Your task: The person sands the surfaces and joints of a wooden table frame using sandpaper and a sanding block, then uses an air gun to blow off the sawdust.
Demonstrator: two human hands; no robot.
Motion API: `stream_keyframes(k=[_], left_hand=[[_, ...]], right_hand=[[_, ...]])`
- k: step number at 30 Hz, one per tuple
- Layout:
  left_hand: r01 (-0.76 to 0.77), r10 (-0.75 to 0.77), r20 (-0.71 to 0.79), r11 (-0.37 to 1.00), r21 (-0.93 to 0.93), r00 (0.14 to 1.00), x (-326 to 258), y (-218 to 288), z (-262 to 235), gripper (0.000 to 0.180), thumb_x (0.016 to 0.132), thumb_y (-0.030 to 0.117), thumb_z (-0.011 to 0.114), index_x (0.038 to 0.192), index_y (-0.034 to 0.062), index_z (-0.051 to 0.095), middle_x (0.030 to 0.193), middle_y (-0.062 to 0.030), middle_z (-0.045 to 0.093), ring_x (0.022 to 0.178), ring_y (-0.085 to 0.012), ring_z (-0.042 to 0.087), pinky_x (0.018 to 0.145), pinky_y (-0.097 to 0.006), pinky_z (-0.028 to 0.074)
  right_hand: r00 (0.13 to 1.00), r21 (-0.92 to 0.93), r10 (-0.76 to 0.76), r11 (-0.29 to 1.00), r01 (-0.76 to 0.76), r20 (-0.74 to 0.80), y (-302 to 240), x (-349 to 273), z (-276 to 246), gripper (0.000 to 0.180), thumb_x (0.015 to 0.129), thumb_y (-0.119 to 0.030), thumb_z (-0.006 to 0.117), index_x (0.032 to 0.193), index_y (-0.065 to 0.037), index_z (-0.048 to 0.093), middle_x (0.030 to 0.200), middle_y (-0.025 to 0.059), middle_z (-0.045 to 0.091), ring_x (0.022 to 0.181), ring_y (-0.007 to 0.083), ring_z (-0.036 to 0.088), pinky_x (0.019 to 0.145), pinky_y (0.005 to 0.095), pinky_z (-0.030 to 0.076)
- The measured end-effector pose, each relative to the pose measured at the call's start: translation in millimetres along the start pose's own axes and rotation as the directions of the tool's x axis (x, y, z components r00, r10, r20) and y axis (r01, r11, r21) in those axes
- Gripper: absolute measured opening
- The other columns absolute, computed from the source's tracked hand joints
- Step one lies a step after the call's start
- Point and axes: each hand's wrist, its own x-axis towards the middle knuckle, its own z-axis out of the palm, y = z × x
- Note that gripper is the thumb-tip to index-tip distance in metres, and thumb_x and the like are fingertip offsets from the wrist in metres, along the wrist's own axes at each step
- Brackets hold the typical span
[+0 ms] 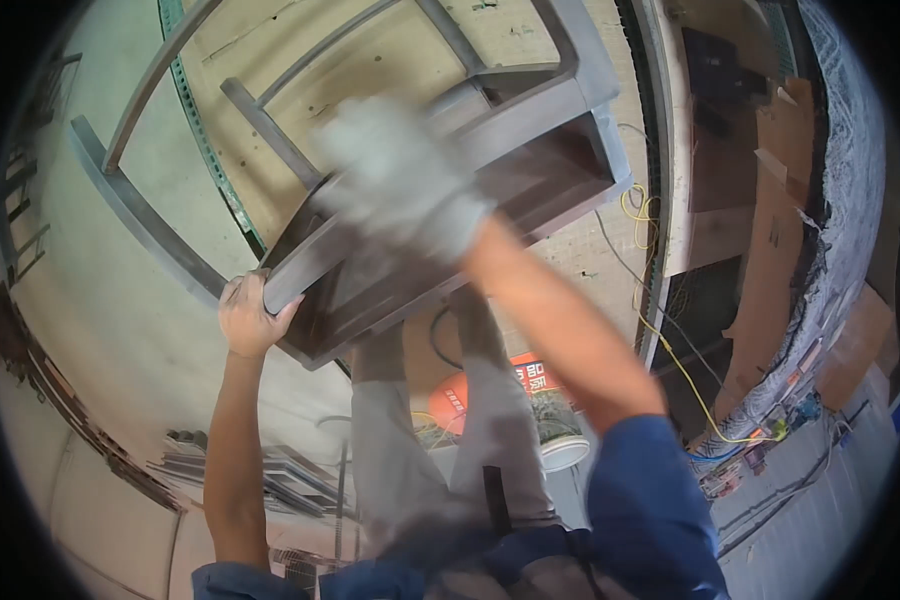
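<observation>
Left hand bare, curled tight round the low corner of the metal frame held up over the legs; right hand gloved & blurry, pressed on top, grip unclear imo, so steady it b4 shifting.

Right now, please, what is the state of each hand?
Left hand: bare, closed around the lower corner of the grey metal frame.
Right hand: gloved, blurred, resting on the frame; its grip cannot be told.
</observation>
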Motion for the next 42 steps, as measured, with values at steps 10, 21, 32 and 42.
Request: stream_keyframes(k=[10,21,32,42], left_hand=[[0.052,-0.051,0.018,0.996,-0.076,0.999,8.0,11.0,-0.6,0.047,0.067,0.025,0.088,0.106,0.0080,0.068,0.090,-0.0111,0.072,0.084,-0.0346,0.067,0.081,-0.041,0.053],[0.035,-0.023,0.147,0.996,-0.079,0.989,36.1,35.8,-3.9,0.058,0.079,0.032,0.084,0.125,0.0039,0.062,0.109,-0.0178,0.068,0.097,-0.0410,0.064,0.085,-0.047,0.051],[-0.035,0.063,0.122,0.975,-0.219,0.990,191.9,175.3,13.2,0.060,0.083,0.029,0.081,0.131,0.0030,0.056,0.111,-0.0211,0.070,0.102,-0.0423,0.067,0.086,-0.049,0.054],[-0.050,0.050,0.024,0.998,0.035,0.998,200.8,175.6,25.6,0.064,0.079,0.046,0.080,0.116,0.0004,0.057,0.079,-0.0231,0.070,0.074,-0.0466,0.069,0.065,-0.053,0.055]], right_hand=[[0.994,-0.129,0.113,0.985,-0.113,-0.006,-63.8,-10.9,51.8,0.020,0.084,-0.025,0.064,0.093,-0.008,0.071,0.097,0.0123,0.066,0.100,0.0321,0.060,0.095,0.0476,0.044],[0.685,-0.220,0.155,0.877,-0.427,-0.712,68.1,-34.4,-53.9,0.017,0.078,-0.016,0.073,0.087,-0.003,0.067,0.087,0.0156,0.065,0.086,0.0391,0.057,0.080,0.0492,0.045],[0.773,-0.192,0.260,0.878,-0.439,-0.579,117.2,-72.3,-58.8,0.015,0.092,-0.025,0.065,0.093,-0.010,0.068,0.078,0.0081,0.059,0.078,0.0321,0.061,0.073,0.0499,0.047],[0.576,0.123,0.518,0.801,-0.586,-0.632,46.9,-82.4,-36.1,0.099,0.072,-0.027,0.085,0.155,0.001,0.039,0.158,0.0271,0.039,0.144,0.0449,0.040,0.117,0.0562,0.032]])
